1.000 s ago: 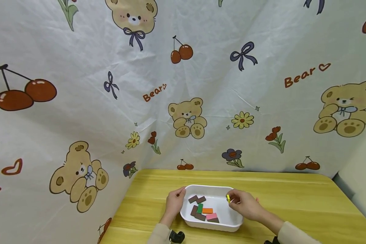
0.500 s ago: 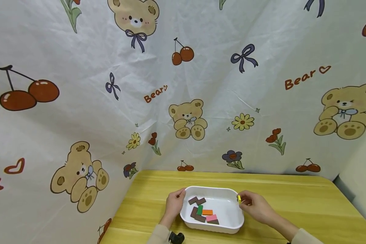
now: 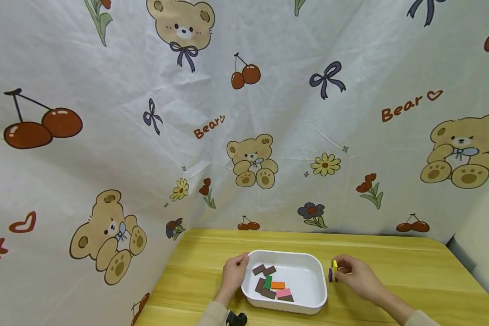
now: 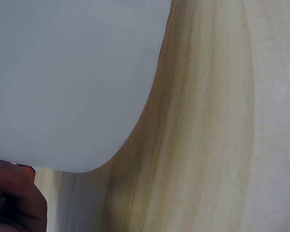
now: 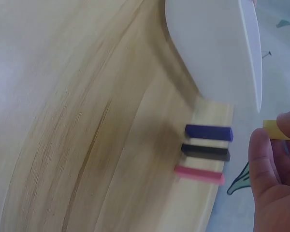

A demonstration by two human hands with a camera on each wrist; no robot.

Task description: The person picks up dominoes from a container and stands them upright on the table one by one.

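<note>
tray (image 3: 305,274) is set on table (image 3: 415,267), gripped at its left end by left hand (image 3: 234,273). eight blocks (image 3: 278,285) are laid in tray, bunched left and centre: two at the back, six nearer the front. just right of tray, three-block row (image 5: 206,152) is lined up side by side on table. by that row, held block (image 3: 334,266) is pinched in right hand (image 3: 358,277). table is bordered behind and left by hung cloth (image 3: 285,108).
</note>
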